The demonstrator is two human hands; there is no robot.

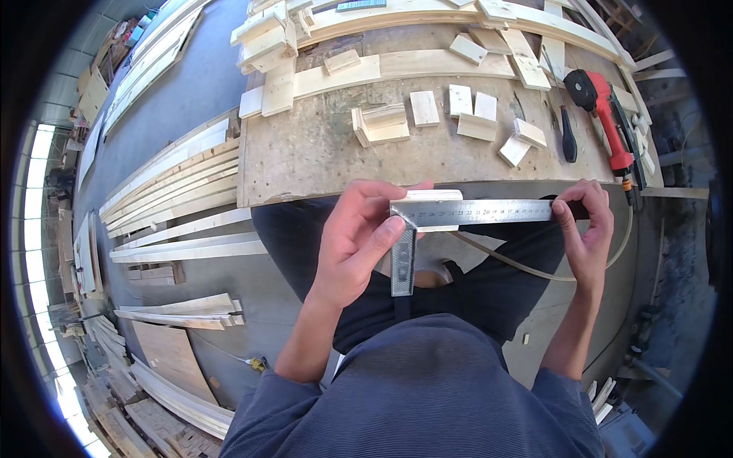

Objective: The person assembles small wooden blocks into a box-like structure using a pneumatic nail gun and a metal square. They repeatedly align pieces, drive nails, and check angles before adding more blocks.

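Observation:
A metal try square (500,211) with a marked blade stretches between my two hands above my lap. My left hand (343,248) is closed around the corner where the blade meets the handle, its thumb pressed on the joint. Behind the blade lies a small pale wood block (431,195), held by the same hand and showing above and below the steel. The square's handle (402,263) hangs down toward my body. At the blade's far right end, my right hand (586,233) pinches the steel between thumb and fingers.
A workbench (305,153) stands ahead, with several wood blocks (424,108) and long boards (412,65). On its right lie a screwdriver (567,133) and a red nail gun (607,114); an air hose (519,266) loops below. Stacked planks (175,187) rest at the left.

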